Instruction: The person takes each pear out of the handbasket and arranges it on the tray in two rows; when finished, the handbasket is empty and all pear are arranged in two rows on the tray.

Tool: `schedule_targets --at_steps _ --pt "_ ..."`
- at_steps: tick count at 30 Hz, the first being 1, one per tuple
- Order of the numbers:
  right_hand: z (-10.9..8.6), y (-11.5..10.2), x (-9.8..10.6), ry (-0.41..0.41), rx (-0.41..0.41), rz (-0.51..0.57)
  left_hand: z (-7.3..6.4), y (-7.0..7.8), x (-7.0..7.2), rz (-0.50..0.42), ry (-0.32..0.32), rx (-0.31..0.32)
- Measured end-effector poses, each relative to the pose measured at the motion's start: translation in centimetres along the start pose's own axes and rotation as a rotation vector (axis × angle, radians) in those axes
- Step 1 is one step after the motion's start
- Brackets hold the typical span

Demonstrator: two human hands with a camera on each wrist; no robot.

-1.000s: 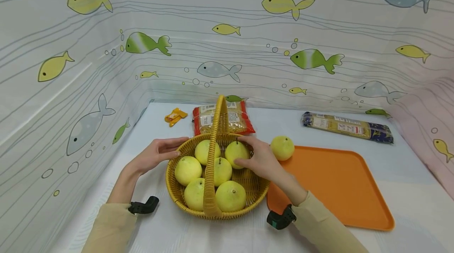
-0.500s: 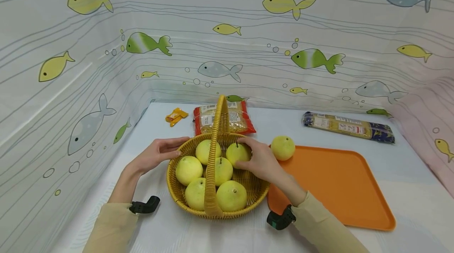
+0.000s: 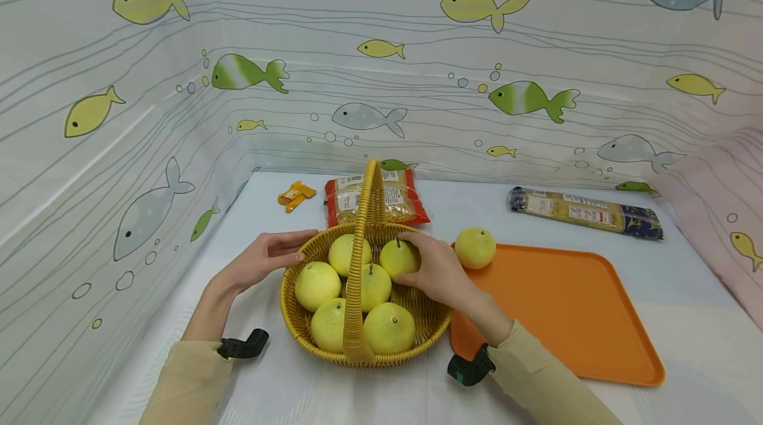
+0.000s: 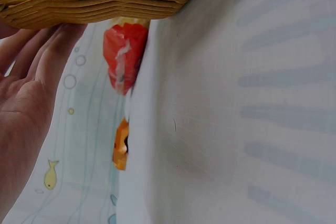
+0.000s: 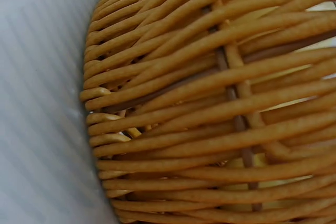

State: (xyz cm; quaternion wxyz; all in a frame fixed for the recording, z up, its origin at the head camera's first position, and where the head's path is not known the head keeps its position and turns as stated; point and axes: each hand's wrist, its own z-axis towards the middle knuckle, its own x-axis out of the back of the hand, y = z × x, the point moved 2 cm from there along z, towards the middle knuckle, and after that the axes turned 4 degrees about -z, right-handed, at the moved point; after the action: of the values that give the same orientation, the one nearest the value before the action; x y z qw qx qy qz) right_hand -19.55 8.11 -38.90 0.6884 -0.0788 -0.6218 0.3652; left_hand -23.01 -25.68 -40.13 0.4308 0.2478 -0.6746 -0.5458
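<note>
White tabletop [image 3: 429, 398] carries an orange tray [image 3: 554, 306] to the right; just beside it, at centre, stands a woven basket [image 3: 426, 316] with an arched handle. The left hand [image 3: 259, 259] lies at the basket's left rim, fingers nearly straight, thumb apart, gripping nothing, apparently steadying it. The right hand [image 3: 438, 273] reaches over the right rim, thumb and fingers curled about a pear [image 3: 398, 261] at the basket's far right. Five other pears [image 3: 317, 286] share the basket; a seventh pear [image 3: 475, 248] sits outside, at the tray's far-left corner.

Step in hand, as judged: handling one pear within the basket, whether setting down or picking up undetermined. Next move would call for a gentle release, or a lift clear of rim and handle.

Not verified: basket weave fills the right wrist view, concealing the grip. A red-ended packet [image 3: 393, 200] is partly hidden behind the basket. Left fingertips pass behind the weave in the left wrist view. Contact between the seventh pear and the tray cannot be told.
</note>
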Motion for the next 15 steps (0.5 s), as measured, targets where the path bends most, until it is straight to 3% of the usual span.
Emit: schedule_targets --at_steps 15 --pt "-0.12 0.02 -0.28 0.068 0.053 -0.029 0.00 0.07 -0.07 0.010 0.006 0.015"
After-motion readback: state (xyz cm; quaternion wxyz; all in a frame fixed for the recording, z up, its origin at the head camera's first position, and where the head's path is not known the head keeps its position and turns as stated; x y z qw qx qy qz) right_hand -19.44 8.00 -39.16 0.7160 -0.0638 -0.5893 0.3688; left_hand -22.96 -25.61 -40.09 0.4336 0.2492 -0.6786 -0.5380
